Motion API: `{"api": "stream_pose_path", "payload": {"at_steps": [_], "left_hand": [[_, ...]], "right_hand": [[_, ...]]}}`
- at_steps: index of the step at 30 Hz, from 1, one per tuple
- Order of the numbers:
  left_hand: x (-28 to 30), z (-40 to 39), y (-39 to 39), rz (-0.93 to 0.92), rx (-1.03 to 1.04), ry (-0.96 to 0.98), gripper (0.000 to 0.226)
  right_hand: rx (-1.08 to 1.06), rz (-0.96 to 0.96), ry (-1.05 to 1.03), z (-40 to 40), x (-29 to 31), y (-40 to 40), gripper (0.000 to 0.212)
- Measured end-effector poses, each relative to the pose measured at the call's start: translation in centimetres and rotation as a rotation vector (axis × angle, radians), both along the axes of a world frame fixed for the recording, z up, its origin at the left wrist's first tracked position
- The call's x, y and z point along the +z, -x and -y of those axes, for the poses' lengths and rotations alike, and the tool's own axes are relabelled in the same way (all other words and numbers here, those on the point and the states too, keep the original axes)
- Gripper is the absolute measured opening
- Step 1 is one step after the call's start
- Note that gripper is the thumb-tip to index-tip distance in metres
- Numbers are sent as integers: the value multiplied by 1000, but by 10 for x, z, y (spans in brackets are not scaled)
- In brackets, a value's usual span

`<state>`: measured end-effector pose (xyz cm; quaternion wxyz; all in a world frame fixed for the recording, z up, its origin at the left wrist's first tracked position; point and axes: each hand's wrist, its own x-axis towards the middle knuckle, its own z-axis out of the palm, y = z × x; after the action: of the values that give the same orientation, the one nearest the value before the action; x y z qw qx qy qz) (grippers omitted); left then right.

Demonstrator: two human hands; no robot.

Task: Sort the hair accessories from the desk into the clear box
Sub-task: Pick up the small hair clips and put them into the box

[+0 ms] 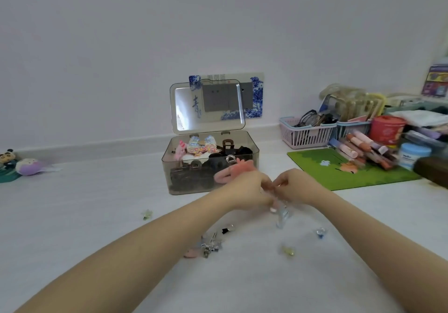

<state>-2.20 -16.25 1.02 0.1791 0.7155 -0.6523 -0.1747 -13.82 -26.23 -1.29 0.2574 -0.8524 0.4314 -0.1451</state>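
The clear box (184,179) stands open at mid-desk, its lid (208,106) upright, with dark claw clips, a pink scrunchie and patterned bows inside. My left hand (249,189) and my right hand (294,186) meet fingertip to fingertip just in front of the box's right corner. Both pinch a small clear hair clip (282,213) that hangs below them, blurred. Loose on the desk lie a greenish clip (147,214), a black-and-silver clip (228,229), a cluster of pink and silver clips (206,247), a blue clip (320,232) and a yellow clip (288,251).
A green mat (339,169) lies to the right, with pink and blue baskets (308,135), lip products, a red tub and jars behind it. Plush toys (26,166) sit at the far left against the wall. A blue-and-white card leans behind the box.
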Motion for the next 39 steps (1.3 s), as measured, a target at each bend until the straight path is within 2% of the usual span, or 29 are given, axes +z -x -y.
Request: {"api": "stream_pose_path", "payload": {"at_steps": [2, 6, 8, 12, 15, 20, 23, 25, 27, 29, 30, 32, 37, 39], "left_hand": [[-3, 4, 4, -52, 27, -31, 53], [-11, 8, 9, -90, 66, -59, 50], [-14, 11, 9, -102, 91, -36, 45], [-18, 15, 7, -196, 124, -7, 37], [-21, 17, 7, -234, 131, 63, 28], [-24, 20, 6, -311, 140, 96, 18], [-21, 20, 3, -356, 155, 95, 14], [-16, 20, 0, -365, 173, 98, 10], [-12, 18, -4, -366, 204, 114, 12], [-9, 15, -9, -327, 232, 127, 18], [-9, 14, -12, -290, 246, 126, 21], [-7, 10, -19, -248, 285, 94, 21], [-2, -4, -30, -428, 293, -28, 22], [-1, -8, -31, -443, 290, -48, 22]], "right_hand": [[-14, 48, -62, 3, 1, 1, 16], [-10, 37, -84, 4, 1, 3, 20], [-5, 44, -101, 4, -1, 2, 23], [-13, 82, -157, 8, -6, 2, 8], [1, 121, -169, 11, -7, 2, 15], [-2, 114, -175, 12, -7, 5, 10], [-32, 165, -172, 16, -7, 8, 23], [-63, 236, -169, 20, -4, 13, 25], [-63, 271, -177, 21, 2, 19, 18], [-8, 320, -243, 17, 7, 24, 10], [31, 325, -258, 14, 8, 25, 12], [122, 252, -221, 8, 9, 28, 19], [423, -71, -7, -8, 3, 25, 26], [452, -102, 69, -9, -3, 20, 32]]}}
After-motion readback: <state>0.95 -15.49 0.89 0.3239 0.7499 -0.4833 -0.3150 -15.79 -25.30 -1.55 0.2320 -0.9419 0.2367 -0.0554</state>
